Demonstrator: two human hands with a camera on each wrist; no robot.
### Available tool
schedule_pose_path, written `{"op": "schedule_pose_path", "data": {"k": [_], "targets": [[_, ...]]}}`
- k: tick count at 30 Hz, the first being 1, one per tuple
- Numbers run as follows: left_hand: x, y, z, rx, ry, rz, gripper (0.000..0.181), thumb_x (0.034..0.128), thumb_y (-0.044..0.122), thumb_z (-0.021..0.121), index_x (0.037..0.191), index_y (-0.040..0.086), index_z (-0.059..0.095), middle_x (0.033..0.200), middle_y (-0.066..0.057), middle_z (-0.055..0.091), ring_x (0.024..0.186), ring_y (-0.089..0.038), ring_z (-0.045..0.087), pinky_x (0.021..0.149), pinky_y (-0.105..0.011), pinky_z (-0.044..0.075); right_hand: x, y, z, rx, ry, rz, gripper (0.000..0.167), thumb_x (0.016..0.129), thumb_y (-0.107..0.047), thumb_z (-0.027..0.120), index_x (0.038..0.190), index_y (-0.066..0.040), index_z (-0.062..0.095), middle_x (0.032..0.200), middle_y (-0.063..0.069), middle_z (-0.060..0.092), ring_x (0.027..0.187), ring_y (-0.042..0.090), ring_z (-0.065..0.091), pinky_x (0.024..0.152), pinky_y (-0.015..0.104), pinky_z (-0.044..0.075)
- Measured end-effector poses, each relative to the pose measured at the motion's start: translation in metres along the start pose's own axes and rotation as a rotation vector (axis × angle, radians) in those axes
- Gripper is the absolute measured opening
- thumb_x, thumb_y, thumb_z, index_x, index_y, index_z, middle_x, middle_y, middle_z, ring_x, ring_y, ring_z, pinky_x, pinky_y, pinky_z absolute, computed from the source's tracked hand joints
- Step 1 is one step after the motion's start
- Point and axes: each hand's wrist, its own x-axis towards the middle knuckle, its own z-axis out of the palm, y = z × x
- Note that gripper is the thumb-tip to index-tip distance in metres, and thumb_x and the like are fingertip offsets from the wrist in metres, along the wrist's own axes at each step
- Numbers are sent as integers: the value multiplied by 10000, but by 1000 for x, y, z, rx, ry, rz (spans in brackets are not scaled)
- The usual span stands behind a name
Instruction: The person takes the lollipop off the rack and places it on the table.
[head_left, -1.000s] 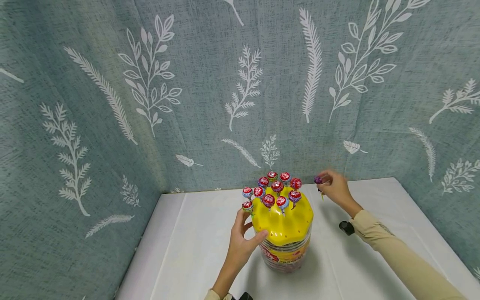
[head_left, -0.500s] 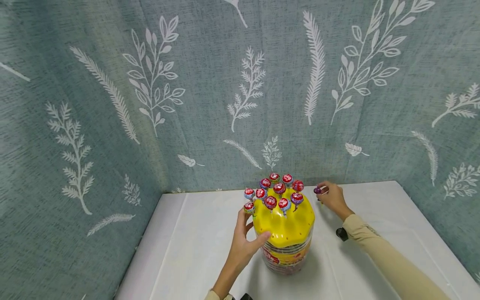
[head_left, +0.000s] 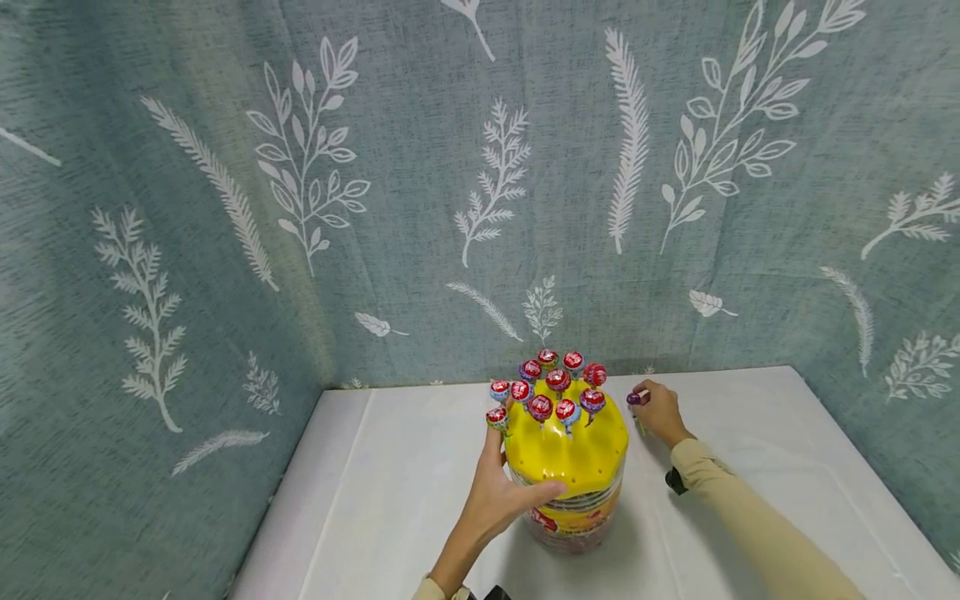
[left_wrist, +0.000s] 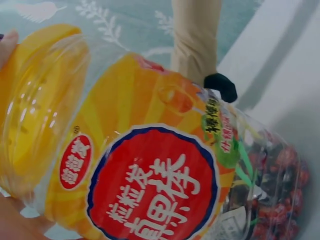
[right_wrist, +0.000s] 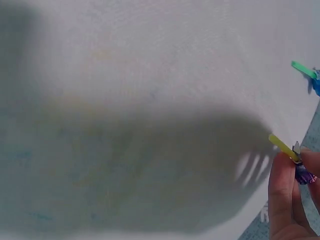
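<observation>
Lower centre in the head view, the left hand [head_left: 495, 497] grips the jar [head_left: 581, 523] by its yellow lid [head_left: 562, 457], likely steadying it, while lower right the right hand [head_left: 662, 412] pinches a purple lollipop [head_left: 634, 399], stick [right_wrist: 281, 145] jutting free.

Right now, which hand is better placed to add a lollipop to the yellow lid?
Probably the right hand: it pinches a purple lollipop beside the jar, its yellow stick exposed. The left hand grips the yellow lid, so it seems better suited to steadying it.
</observation>
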Motion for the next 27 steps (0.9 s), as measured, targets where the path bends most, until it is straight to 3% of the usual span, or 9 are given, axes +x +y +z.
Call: {"op": "schedule_pose_path", "data": {"k": [11, 18, 27], "targets": [[-2, 7, -2, 19, 30, -30, 987, 663, 416, 835, 1446, 416, 234, 1406, 141, 389, 1289, -134, 348, 975, -537, 363, -1, 2, 9, -35, -31, 6, 197, 762, 52, 658, 950, 96, 620, 700, 118, 564, 638, 230, 511, 582, 344, 453], [-2, 9, -3, 54, 38, -63, 971, 664, 446, 825, 1437, 416, 239, 1391, 135, 403, 1282, -151, 355, 968, -523, 378, -2, -1, 6, -54, -20, -23, 204, 763, 53, 641, 957, 108, 612, 693, 125, 570, 623, 238, 500, 576, 351, 440], [-2, 6, -8, 68, 53, -64, 981, 676, 440, 816, 1445, 442, 208, 1414, 130, 391, 1305, -181, 350, 948, -491, 408, -3, 1, 2, -59, -69, 8, 263, 784, 19, 642, 1018, 123, 581, 656, 83, 486, 598, 211, 436, 553, 319, 376]]}}
